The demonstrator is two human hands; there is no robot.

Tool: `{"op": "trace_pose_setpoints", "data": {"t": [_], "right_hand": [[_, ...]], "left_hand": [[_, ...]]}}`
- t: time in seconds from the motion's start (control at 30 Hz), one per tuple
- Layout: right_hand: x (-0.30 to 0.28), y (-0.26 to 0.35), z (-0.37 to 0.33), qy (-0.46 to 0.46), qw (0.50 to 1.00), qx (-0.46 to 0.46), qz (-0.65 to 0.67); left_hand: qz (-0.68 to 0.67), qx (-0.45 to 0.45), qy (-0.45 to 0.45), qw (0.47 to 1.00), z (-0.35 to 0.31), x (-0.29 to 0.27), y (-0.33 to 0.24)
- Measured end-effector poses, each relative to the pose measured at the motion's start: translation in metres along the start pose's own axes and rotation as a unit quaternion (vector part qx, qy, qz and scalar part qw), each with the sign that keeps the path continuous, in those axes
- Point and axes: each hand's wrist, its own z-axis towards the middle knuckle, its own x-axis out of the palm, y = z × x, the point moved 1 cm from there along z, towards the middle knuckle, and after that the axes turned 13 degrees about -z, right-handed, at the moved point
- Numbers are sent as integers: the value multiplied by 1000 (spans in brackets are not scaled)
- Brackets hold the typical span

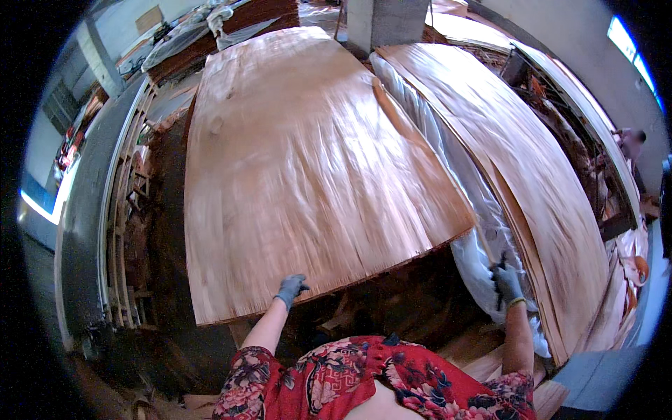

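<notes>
A large pale wood veneer sheet [301, 161] stretches away in front of me, its surface rippled and slightly blurred. At its near edge is my left hand [291, 288] in a grey glove, fingers curled against the sheet; any contact beneath the edge is hidden. My right hand [507, 283], in a grey glove with dark fingers, is off the sheet's near right corner, over clear plastic film [476, 269]. Its fingers are bent closed. A thin pale strip [484, 243] runs between that hand and the corner; what the fingers hold is unclear.
To the right lies another stack of veneer sheets [518, 140]. A long dark-topped table or rack [87, 210] stands at the left. Behind the sheet rise a concrete pillar [387, 24] and a plastic-draped stack [185, 52]. Another person [631, 142] is at the far right.
</notes>
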Motion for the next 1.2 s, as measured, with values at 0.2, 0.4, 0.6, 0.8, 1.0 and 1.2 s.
{"op": "trace_pose_setpoints", "data": {"t": [0.2, 0.4, 0.6, 0.8, 1.0, 1.2], "right_hand": [[25, 47, 12, 17, 992, 58, 110], [-40, -11, -2, -178, 978, -103, -42], [-2, 30, -50, -137, 970, -154, -129], [152, -20, -50, 19, 985, -173, 23], [239, -23, -75, 199, 957, -195, -84], [205, -69, -108, 260, 924, -208, -185]], "left_hand": [[51, 35, 88, 994, -3, 50, 4], [15, -100, 44, 994, -23, 35, 35], [3, -108, -6, 994, -23, 26, 51], [56, 28, 65, 996, -14, 63, 18], [58, 45, 43, 996, -47, 43, 19], [-18, -129, -142, 981, -104, -48, 82]]}}
